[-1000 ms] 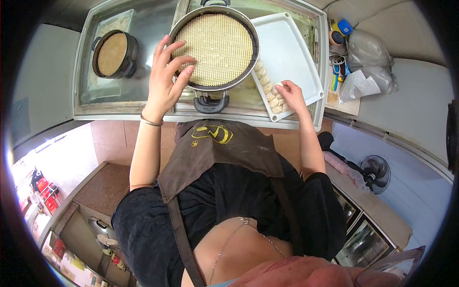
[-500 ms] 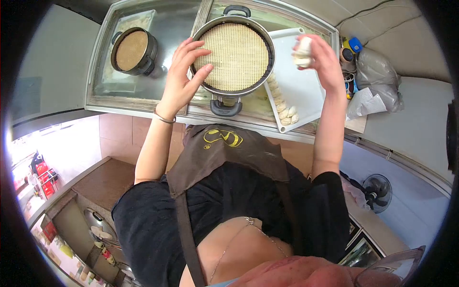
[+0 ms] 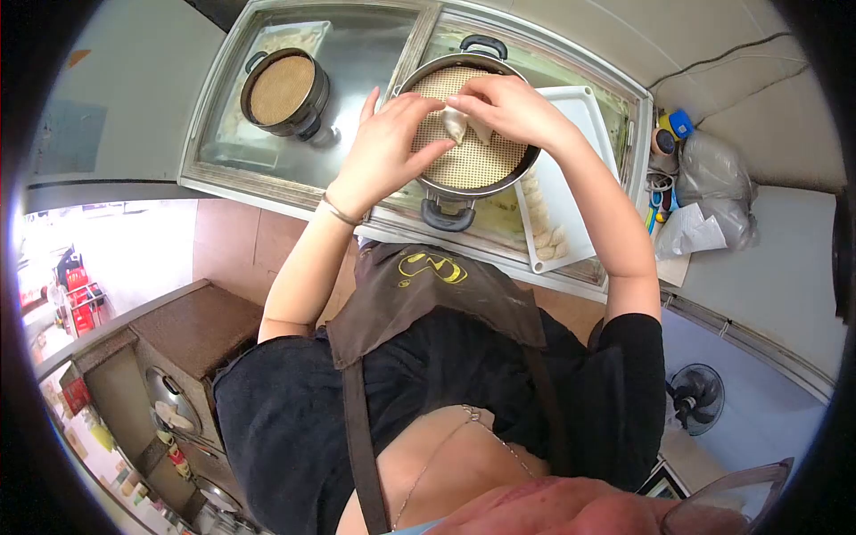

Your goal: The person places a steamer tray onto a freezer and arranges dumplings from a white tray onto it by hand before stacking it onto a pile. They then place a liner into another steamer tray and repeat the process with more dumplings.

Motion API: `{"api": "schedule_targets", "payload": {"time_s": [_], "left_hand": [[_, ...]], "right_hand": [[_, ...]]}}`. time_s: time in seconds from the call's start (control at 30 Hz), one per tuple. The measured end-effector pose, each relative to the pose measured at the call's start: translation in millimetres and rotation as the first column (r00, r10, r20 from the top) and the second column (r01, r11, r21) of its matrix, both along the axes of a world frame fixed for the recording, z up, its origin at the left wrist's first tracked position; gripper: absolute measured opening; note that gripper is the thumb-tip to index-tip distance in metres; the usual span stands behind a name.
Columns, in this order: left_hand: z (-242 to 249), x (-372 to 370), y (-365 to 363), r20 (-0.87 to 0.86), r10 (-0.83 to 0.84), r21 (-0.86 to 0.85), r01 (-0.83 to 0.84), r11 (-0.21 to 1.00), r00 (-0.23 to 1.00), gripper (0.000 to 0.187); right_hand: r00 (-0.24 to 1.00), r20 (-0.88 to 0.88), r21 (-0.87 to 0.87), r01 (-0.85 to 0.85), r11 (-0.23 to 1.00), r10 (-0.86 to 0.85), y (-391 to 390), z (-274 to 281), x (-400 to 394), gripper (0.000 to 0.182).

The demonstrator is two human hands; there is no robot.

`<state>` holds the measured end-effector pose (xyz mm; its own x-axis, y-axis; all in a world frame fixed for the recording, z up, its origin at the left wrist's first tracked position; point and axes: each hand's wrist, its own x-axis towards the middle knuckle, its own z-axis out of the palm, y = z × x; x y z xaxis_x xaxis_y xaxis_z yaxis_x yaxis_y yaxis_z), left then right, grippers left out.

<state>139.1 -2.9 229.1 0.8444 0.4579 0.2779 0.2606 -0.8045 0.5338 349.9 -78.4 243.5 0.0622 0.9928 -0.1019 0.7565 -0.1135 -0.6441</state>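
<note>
Over the large round pan (image 3: pixel 477 169), lined with a woven mat, both hands come together. My right hand (image 3: pixel 504 107) holds pale dumplings (image 3: pixel 456 123) with its fingers pressed round them; one hangs between the hands and another is partly under the palm. My left hand (image 3: pixel 397 143) has its thumb and fingers apart beside the dumplings, its fingertips close to them. Whether it touches them is hard to see. The white tray (image 3: pixel 575 178) lies right of the pan, with a row of dumplings (image 3: pixel 546 234) along its left side, partly blurred.
A smaller lined pot (image 3: pixel 283 89) stands on the glass top at the left. At the right are plastic bags (image 3: pixel 713 183), a blue-capped container (image 3: pixel 678 123) and scissors. Metal framing (image 3: pixel 392 218) edges the glass counter. A fan (image 3: pixel 697 399) is lower right.
My right hand has moved left from above the tray to over the pan, carrying the dumplings. My left hand has moved right, towards them. The view has shifted slightly.
</note>
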Motion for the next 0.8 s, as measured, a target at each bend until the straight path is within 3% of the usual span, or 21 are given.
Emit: {"api": "schedule_targets", "payload": {"time_s": [0.13, 0.2, 0.3, 0.37, 0.43, 0.5, 0.63, 0.7, 0.73, 0.77, 0.8], "left_hand": [[0.8, 14.0, -1.5, -0.018, 0.025, 0.082, -0.023, 0.996, 1.0, 0.044], [0.9, 20.4, 0.2, -0.032, 0.015, 0.129, -0.011, 0.992, 0.999, 0.044], [2.4, 25.8, -0.1, -0.1, 0.035, 0.205, -0.014, 0.979, 0.994, 0.038], [7.2, 27.6, 3.7, -0.168, 0.025, 0.088, -0.01, 0.996, 0.985, 0.034], [0.9, 27.4, 6.5, -0.121, -0.009, 0.074, 0.018, 0.997, 0.993, 0.033], [-3.3, 27.8, 10.3, -0.023, -0.067, 0.01, 0.068, 0.998, 0.997, 0.034], [1.9, 29.5, 6.2, -0.109, -0.058, -0.005, 0.058, 0.998, 0.992, 0.038], [-0.5, 29.2, 4.4, -0.17, -0.002, 0.003, 0.003, 1.0, 0.985, 0.042], [-0.7, 28.5, 4.1, -0.17, 0.001, 0.001, -0.001, 1.0, 0.985, 0.042], [-0.9, 28.2, 4.1, -0.163, -0.001, -0.01, -0.001, 1.0, 0.987, 0.045], [-1.2, 28.4, 3.8, -0.157, -0.004, -0.021, 0.0, 1.0, 0.988, 0.047]], "right_hand": [[0.999, 0.052, 0.052, 0.01, 0.999, -0.012, -13.9, 3.4, 5.0, 0.035], [0.999, 0.042, 0.244, -0.003, 0.97, -0.007, -22.9, -4.0, 7.2, 0.03], [0.997, 0.078, 0.138, -0.033, 0.99, 0.022, -26.4, -1.9, 7.6, 0.029], [0.995, 0.095, 0.171, -0.003, 0.985, -0.013, -28.8, -2.3, 5.3, 0.029], [0.993, 0.107, 0.2, 0.019, 0.98, -0.041, -31.8, -2.7, -1.7, 0.03], [0.917, 0.367, 0.283, 0.048, 0.958, -0.154, -33.4, -3.1, -9.2, 0.034], [0.977, 0.207, 0.28, -0.008, 0.96, -0.053, -36.1, -9.3, -9.0, 0.042], [0.992, 0.082, 0.227, 0.075, 0.971, -0.096, -38.6, -3.5, -3.8, 0.049], [0.974, 0.202, 0.247, 0.05, 0.968, -0.102, -39.1, -3.0, -1.6, 0.051], [0.974, 0.202, 0.246, 0.048, 0.968, -0.1, -38.7, -7.3, -2.0, 0.051], [0.946, 0.311, 0.344, -0.018, 0.939, -0.095, -39.0, -14.6, -3.0, 0.048]]}}
